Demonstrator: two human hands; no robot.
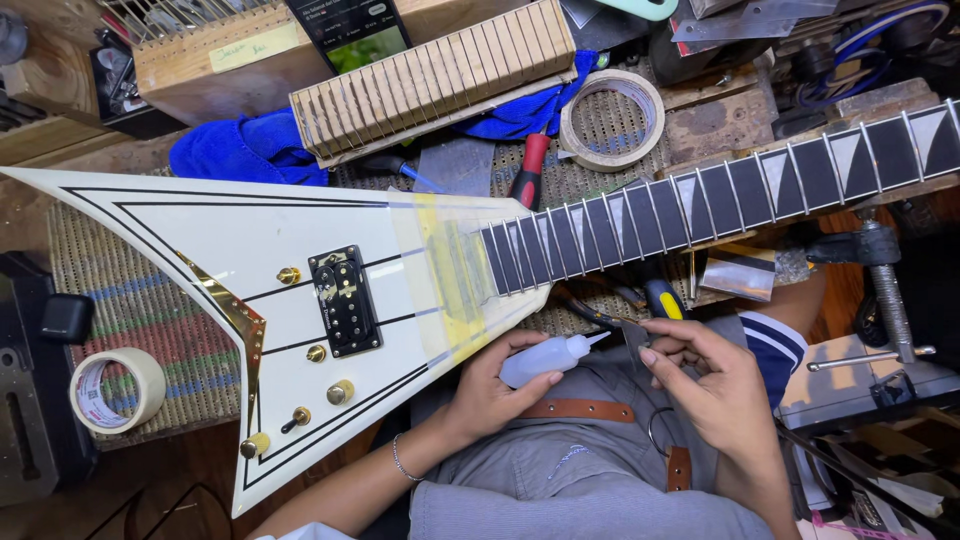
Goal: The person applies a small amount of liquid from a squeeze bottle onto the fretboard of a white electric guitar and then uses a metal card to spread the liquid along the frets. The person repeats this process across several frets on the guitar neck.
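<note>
Left hand (pixel 497 385): closed around a small white squeeze bottle (pixel 548 358), thumb and fingers wrapping its body, nozzle aimed right toward the other hand. Held over the lap, just below the lower edge of the guitar body.

Right hand (pixel 715 385): fingertips pinching a small dark flat piece (pixel 634 335) at the nozzle tip; what the piece is cannot be told, as it is small and partly covered.

Guitar (pixel 250 270): white V-shaped body with black pinstripes, black pickup (pixel 345 300), gold knobs (pixel 340 392); lies flat across the counter (pixel 110 300) on a woven mat. Yellowish masking tape (pixel 450 270) covers the body where the neck joins. Dark fretboard (pixel 720 195) with pale triangular inlays runs up and right.

Surroundings: two tape rolls, one (pixel 117 388) left of the body, one (pixel 611 118) above the neck; blue cloth (pixel 245 148); slotted wooden block (pixel 430 85); red-handled tool (pixel 530 170); yellow-handled tool (pixel 662 300) just under the neck; metal clamp (pixel 880 290) at right.

Risks, judged:
- A hard squeeze could overfill the small piece, so that liquid drips onto the fingers or the clothing below.
- Bottle and piece sit close to the guitar's unmasked white finish; a stray drop there could mark it.
- The piece is held by fingertips only; wet, it could slip and fall into the lap or among the tools.
</note>
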